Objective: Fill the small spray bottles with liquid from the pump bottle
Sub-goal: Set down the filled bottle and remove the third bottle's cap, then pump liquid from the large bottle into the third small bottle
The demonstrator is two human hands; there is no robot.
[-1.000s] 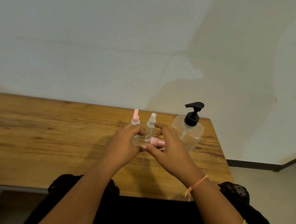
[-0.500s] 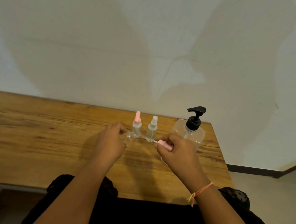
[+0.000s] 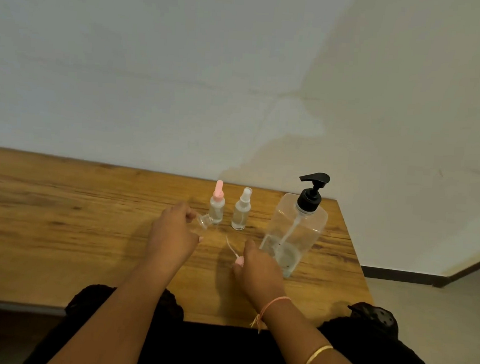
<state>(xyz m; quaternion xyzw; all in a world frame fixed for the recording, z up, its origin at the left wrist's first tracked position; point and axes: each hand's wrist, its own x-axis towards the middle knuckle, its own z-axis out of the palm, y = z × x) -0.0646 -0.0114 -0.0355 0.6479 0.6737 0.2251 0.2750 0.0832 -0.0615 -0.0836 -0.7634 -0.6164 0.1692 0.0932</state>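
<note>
Plastic: three spray bottles (image 3: 241,213), one pump bottle (image 3: 296,234); left fingers (image 3: 186,212) grip one, right fingers (image 3: 249,246) pinch sprayer (image 3: 239,261).

A brown wooden table (image 3: 59,226) is set against a plain pale wall (image 3: 156,62). Soft shadows and a lighter patch are seen on the wall. At the right, a pale floor (image 3: 451,310) is seen, edged by a dark strip (image 3: 397,274) along the wall's bottom.

Matt grained wood table (image 3: 59,226); clear glossy plastic pump bottle (image 3: 294,237).
</note>
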